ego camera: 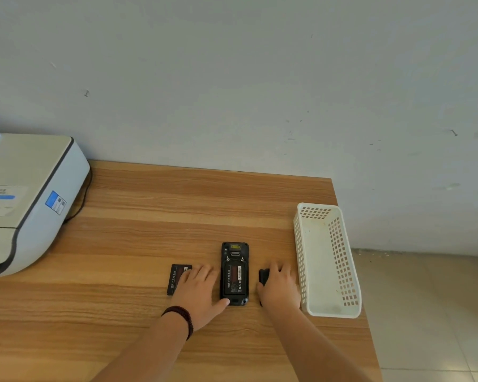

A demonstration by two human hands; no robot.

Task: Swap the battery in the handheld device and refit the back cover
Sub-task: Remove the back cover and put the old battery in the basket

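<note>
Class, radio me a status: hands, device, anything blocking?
Left hand flat over spare battery. Right hand covering back cover. Device face down, battery seated, cover off. Nothing blocking.

Left hand (198,292) flat, palm down, fingers spread; right hand (279,288) palm down, curled.

The device (234,274) lies hemmed in on both sides: the left hand (199,292) flat just beside it, thumb touching its near corner, and the right hand (279,289) on the other side over a black cover (263,277). Beyond the right fingers the white basket (304,260) walls off the table edge. A loose battery (175,279) sits under the left fingertips. Ahead of all fingers the table (191,210) is open to the wall; the printer (25,199) blocks the far left.
</note>
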